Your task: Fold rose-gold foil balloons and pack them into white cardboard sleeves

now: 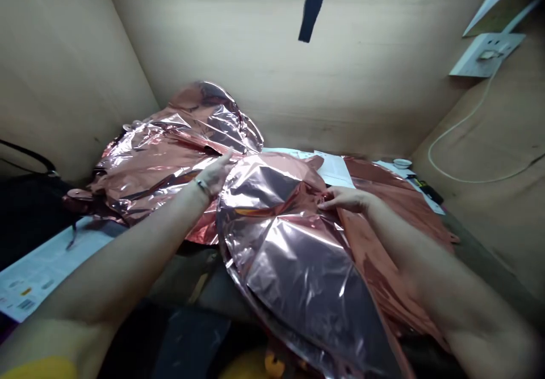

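A flat rose-gold foil balloon (289, 254) lies across the middle of the desk, shiny and creased. My left hand (215, 173) rests at its upper left edge with the fingers stretched out, against a crumpled heap of more foil balloons (170, 146) behind it. My right hand (347, 199) pinches the foil at the balloon's right side, fingers pressed together on a fold. Under that hand lies a stack of duller copper-coloured foil sheets (392, 220).
Wooden partition walls (383, 72) close in the desk on three sides. A white wall socket (487, 54) with a white cable (451, 135) hangs at right. Printed papers (38, 277) lie at left, more papers (334, 169) at the back. A black strap (311, 7) dangles overhead.
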`<state>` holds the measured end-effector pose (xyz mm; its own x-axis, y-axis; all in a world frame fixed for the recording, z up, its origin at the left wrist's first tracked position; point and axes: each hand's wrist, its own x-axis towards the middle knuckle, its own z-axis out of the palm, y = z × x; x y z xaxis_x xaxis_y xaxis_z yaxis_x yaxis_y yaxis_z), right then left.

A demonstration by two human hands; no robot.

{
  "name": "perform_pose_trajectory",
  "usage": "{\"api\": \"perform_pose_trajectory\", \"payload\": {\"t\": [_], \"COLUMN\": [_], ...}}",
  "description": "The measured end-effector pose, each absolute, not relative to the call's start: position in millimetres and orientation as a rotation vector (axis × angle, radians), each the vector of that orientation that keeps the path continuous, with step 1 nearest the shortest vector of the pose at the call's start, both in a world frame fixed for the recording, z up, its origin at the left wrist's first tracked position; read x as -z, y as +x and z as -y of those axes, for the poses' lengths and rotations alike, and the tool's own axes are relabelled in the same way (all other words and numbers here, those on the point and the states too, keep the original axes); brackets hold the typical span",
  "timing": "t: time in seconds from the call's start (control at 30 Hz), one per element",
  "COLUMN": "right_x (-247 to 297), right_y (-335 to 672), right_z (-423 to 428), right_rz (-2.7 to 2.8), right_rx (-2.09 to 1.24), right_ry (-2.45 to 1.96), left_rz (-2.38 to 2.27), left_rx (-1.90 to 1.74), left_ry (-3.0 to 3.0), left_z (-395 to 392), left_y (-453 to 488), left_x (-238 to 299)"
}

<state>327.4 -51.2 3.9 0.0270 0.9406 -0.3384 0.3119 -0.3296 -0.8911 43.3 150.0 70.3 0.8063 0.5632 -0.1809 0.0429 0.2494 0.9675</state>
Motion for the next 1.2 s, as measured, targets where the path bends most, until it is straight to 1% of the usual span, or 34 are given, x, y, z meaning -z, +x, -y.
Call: {"api": "perform_pose_trajectory", "payload": {"t": [0.1, 0.23, 0.3, 0.37, 0.47, 0.6, 0.7, 0.77, 0.87, 1.0, 1.13, 1.2], "right_x": [5.3, 15.5, 21.5, 29.2, 41.9, 52.1, 53.8, 53.5, 51.7, 46.2, 36.6, 30.2], "right_y": [321.8, 316.5, 315.4, 315.2, 315.2, 312.7, 310.1, 308.3, 305.9, 306.5, 311.9, 314.8], "right_z": [59.0, 57.8, 53.6, 49.0, 44.2, 41.8, 40.2, 39.5, 41.2, 50.4, 59.4, 61.1], "right_rz": [1.238, 1.185, 1.161, 1.139, 1.118, 1.117, 1.133, 1.144, 1.144, 1.180, 1.224, 1.240], "right_rx": [-1.269, -1.174, -1.097, -0.997, -0.837, -0.650, -0.544, -0.498, -0.447, -0.512, -0.751, -0.876], "right_ry": [-1.718, -1.782, -1.840, -1.911, -2.020, -2.131, -2.189, -2.206, -2.195, -2.056, -1.867, -1.808], "left_rz": [-0.606, -0.660, -0.635, -0.553, -0.498, -0.538, -0.532, -0.612, -0.866, -1.048, -0.968, -0.941], "left_rx": [-0.236, -0.254, -0.267, -0.202, -0.133, -0.155, -0.296, -0.417, -0.477, -0.458, -0.359, -0.387], "left_ry": [1.068, 0.840, 0.807, 0.844, 0.874, 0.948, 1.153, 1.267, 1.325, 1.338, 1.360, 1.309], "left_z": [-113.6, -24.2, 15.3, 43.6, 69.1, 90.4, 104.8, 114.7, 129.6, 147.2, 156.2, 156.8], "left_y": [2.6, -47.5, -58.5, -60.6, -55.2, -46.2, -35.9, -26.1, -13.5, -15.6, -26.6, -26.3], "left_x": [-42.9, -21.8, -17.0, -13.4, -10.5, -15.1, -17.9, -14.4, -1.6, 14.0, 17.1, 15.8]}}
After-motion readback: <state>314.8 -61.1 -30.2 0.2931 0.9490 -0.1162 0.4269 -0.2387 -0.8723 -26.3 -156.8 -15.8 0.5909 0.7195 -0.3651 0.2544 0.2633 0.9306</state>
